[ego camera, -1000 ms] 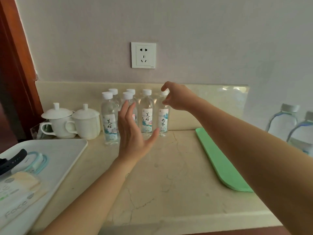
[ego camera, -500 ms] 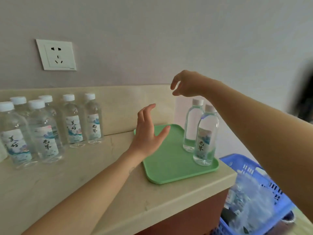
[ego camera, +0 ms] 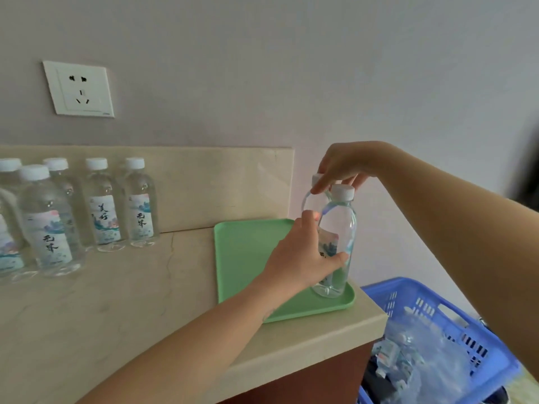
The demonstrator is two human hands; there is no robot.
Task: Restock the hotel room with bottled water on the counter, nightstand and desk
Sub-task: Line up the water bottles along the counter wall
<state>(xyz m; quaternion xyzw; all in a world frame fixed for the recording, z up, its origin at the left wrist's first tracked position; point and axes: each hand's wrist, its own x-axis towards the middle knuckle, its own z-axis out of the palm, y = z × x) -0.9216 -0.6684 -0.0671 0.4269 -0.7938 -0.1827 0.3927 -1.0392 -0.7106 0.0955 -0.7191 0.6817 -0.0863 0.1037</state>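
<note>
Beige stone tabletop [ego camera: 131, 301] fills the lower left to centre. Far left, stocked bottles [ego camera: 137, 205] stand upright in a cluster against the backsplash, with a wall socket [ego camera: 78, 88] above. Centre right, a green tray [ego camera: 248, 252] sits at the tabletop's right end with two bottles upright near its right rim. Left hand [ego camera: 303, 258] wraps the front bottle [ego camera: 339, 225] mid-body, thumb across the label. Right hand [ego camera: 347, 167] reaches from above and pinches the rear bottle [ego camera: 310, 201] at its cap. Lower right, a blue basket [ego camera: 437, 310] sits below the edge. Risk: the bottles touch, so lifting one may tip the other off the corner; the cap pinch may also slip.
</note>
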